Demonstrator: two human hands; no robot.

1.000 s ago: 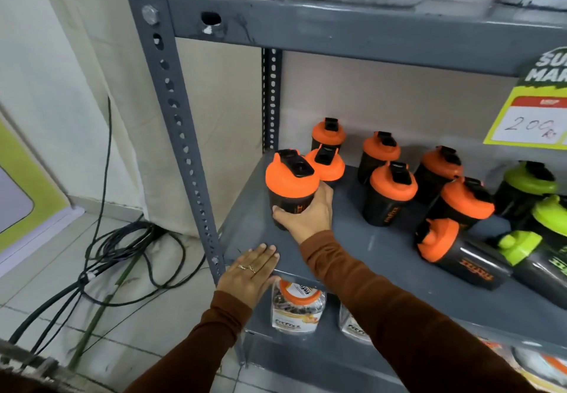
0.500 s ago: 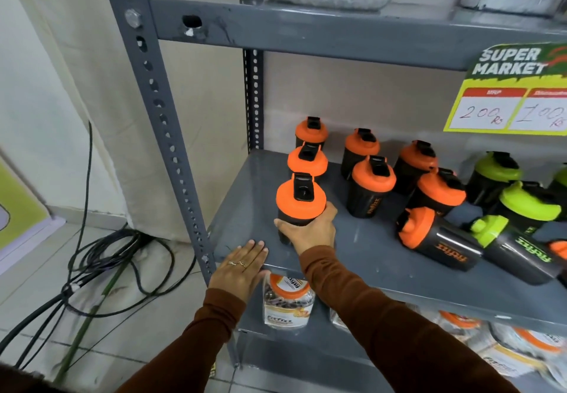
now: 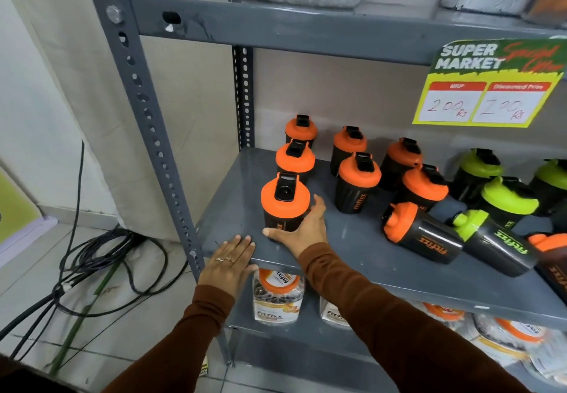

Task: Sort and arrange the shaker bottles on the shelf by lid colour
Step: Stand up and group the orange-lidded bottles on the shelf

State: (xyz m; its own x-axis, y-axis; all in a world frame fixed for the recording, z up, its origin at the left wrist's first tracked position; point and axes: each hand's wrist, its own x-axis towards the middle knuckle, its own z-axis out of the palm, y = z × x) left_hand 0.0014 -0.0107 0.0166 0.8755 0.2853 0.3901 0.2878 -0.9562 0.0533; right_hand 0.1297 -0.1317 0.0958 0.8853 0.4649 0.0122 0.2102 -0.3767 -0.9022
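Observation:
A black shaker bottle with an orange lid (image 3: 283,202) stands upright at the front left of the grey shelf (image 3: 352,251), in line with two more orange-lid bottles (image 3: 295,158) behind it. My right hand (image 3: 302,230) is wrapped around its lower body. My left hand (image 3: 230,262) lies flat on the shelf's front edge, holding nothing. Several other orange-lid bottles (image 3: 357,178) stand to the right. One orange-lid bottle (image 3: 420,234) and one green-lid bottle (image 3: 494,239) lie on their sides. Upright green-lid bottles (image 3: 507,199) stand at the far right.
A perforated steel post (image 3: 144,110) rises at the shelf's left front corner. The upper shelf (image 3: 306,27) carries a yellow price sign (image 3: 487,85). Orange-lid jars (image 3: 277,294) fill the shelf below. Black cables (image 3: 92,257) lie on the tiled floor to the left.
My right hand has brought the orange-lid bottle down and slightly right, and it now stands on the shelf in front of the two others. My left hand has stayed on the edge.

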